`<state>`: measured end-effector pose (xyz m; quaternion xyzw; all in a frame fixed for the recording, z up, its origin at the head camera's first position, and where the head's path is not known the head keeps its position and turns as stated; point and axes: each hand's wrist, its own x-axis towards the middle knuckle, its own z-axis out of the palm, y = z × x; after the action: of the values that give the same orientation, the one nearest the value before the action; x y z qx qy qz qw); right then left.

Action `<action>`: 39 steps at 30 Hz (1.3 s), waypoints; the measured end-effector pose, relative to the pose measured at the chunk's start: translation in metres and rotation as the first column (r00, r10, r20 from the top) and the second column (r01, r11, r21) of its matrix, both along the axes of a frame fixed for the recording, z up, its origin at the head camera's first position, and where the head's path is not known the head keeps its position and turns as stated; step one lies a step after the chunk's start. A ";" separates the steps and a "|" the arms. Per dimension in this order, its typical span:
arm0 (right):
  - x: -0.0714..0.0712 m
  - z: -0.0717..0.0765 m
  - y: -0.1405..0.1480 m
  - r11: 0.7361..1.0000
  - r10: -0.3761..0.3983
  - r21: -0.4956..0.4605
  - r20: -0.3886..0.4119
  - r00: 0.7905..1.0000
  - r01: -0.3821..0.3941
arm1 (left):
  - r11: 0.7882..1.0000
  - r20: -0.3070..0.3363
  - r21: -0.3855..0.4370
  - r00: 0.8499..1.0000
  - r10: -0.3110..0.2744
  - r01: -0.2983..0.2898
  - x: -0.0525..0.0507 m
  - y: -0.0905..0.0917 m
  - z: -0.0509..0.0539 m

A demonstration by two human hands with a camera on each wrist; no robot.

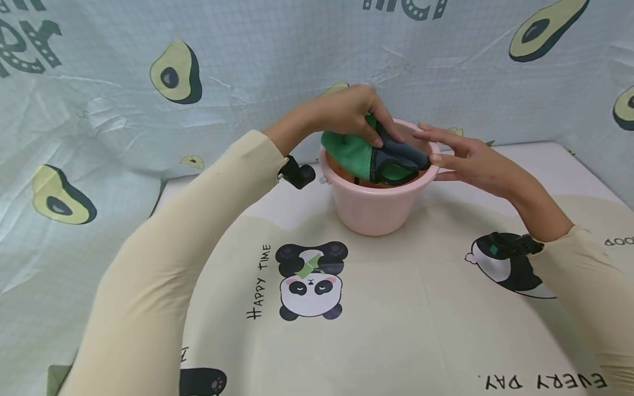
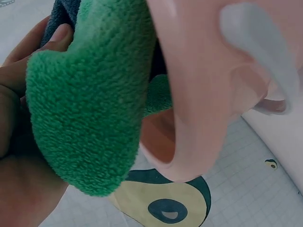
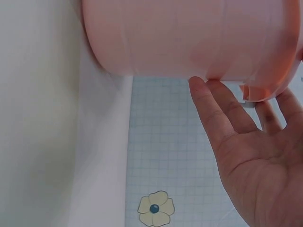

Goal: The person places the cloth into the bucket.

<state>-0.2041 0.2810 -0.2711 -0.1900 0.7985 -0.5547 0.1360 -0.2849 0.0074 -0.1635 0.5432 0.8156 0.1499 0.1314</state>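
Note:
A pink bucket [image 1: 375, 209] stands upright on the table near its back edge. My left hand [image 1: 349, 113] reaches over the mouth of the bucket and pinches a fluffy green and dark blue-grey cloth [image 1: 349, 154]. Folded over, the cloth lies partly inside the bucket and partly above its rim; its green side [image 2: 90, 104] fills much of the left wrist view. On the bucket's right side, my right hand [image 1: 477, 165] touches the rim and outer wall with extended fingers [image 3: 210, 111]. What lies deeper in the bucket is mostly hidden by the cloth.
The table cover [image 1: 386, 319] is pale, printed with pandas and lettering. Behind the table hangs a light blue sheet [image 1: 277, 60] with avocado prints, close to the bucket. A pale grey handle piece [image 2: 258, 38] juts from the bucket's side.

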 end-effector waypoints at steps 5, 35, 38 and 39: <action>0.001 0.001 0.000 1.000 -0.014 0.019 -0.009 1.000 0.014 | 0.999 0.083 -0.038 0.997 0.007 -0.004 -0.003 0.004 0.001; 0.000 0.001 0.001 0.999 0.003 -0.046 0.024 1.000 -0.002 | 0.990 -0.047 -0.036 0.990 0.136 -0.137 -0.002 -0.013 0.010; 0.001 0.000 0.001 0.999 0.004 -0.054 0.031 1.000 -0.002 | 0.984 -0.065 -0.008 0.982 0.178 -0.179 0.002 -0.024 0.012; 0.001 0.000 0.000 0.998 0.002 -0.055 0.031 1.000 -0.001 | 0.982 -0.071 0.004 0.980 0.187 -0.188 0.004 -0.028 0.012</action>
<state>-0.2031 0.2814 -0.2713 -0.1857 0.7807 -0.5792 0.1433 -0.2809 -0.0210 -0.1519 0.4687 0.8675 0.1411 0.0882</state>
